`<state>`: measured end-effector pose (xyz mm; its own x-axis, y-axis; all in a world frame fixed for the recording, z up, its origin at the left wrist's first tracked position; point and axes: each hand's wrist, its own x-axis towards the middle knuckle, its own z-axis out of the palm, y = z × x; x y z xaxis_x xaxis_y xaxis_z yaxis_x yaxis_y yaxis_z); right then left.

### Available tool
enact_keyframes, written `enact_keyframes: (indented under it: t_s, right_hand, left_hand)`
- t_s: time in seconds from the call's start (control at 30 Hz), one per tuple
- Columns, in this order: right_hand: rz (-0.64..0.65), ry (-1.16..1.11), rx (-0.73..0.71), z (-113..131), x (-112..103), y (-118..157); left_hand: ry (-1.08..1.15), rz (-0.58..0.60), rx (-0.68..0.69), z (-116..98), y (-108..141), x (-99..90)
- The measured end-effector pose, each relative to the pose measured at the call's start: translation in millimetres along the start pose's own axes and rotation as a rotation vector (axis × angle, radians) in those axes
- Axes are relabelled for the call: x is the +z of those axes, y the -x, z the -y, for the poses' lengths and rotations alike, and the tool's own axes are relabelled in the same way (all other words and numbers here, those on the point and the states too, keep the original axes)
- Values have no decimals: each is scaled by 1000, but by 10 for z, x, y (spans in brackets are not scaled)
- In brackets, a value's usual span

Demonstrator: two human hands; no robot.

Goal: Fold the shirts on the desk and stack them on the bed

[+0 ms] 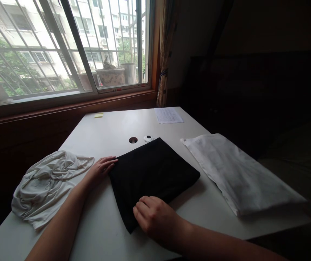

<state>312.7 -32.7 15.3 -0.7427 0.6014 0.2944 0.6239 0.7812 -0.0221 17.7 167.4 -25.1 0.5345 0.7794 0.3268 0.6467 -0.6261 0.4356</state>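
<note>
A folded black garment (pixel 155 170) lies at a slant on the white table in front of me; its exact kind does not show. My left hand (pixel 102 168) rests at its far left corner, fingers stretched out and the tips touching the fabric. At the near edge, my right hand (pixel 155 217) has its fingers curled in on the black cloth; the thumb is hidden. To the left, beside my left forearm, is a crumpled white cloth (pixel 46 181). A flat, folded white cloth (pixel 234 170) lies on the right side.
Toward the back of the table (pixel 117 127) are a printed paper sheet (pixel 169 115) and a small yellow sticky note (pixel 98 115). Past the black garment are a round cable hole (pixel 133 140) and a white ring-shaped cover (pixel 148 138). A barred window (pixel 112 47) stands behind.
</note>
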Motion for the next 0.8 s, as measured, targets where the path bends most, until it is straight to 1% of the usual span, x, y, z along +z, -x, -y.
enact_keyframes:
  t_s: [0.07,0.1,0.13,0.23,0.33,0.47,0.67,0.73,0.8]
  right_hand:
    - [4,-62,45,-73,-73,-31]
    - [-20,-119,78,-125,-130,-44]
    - [-69,-185,116,-187,-199,-57]
    - [-276,-369,199,-396,-455,-95]
    - [-429,-468,275,-583,-717,-136]
    - [-525,-471,353,-726,-979,-187]
    - [-592,-424,436,-796,-1209,-260]
    - [-605,-401,462,-805,-1262,-290]
    - [-623,-382,488,-807,-1305,-318]
  left_hand:
    - [10,36,-8,-27,17,-57]
    - [22,62,-4,-40,25,-92]
    - [38,87,3,-52,34,-128]
    - [93,142,22,-88,62,-224]
    - [132,168,49,-140,96,-261]
    - [168,157,97,-267,122,-236]
    - [264,176,125,-513,89,-157]
    - [270,149,111,-557,78,-88]
    - [263,85,101,-569,70,9]
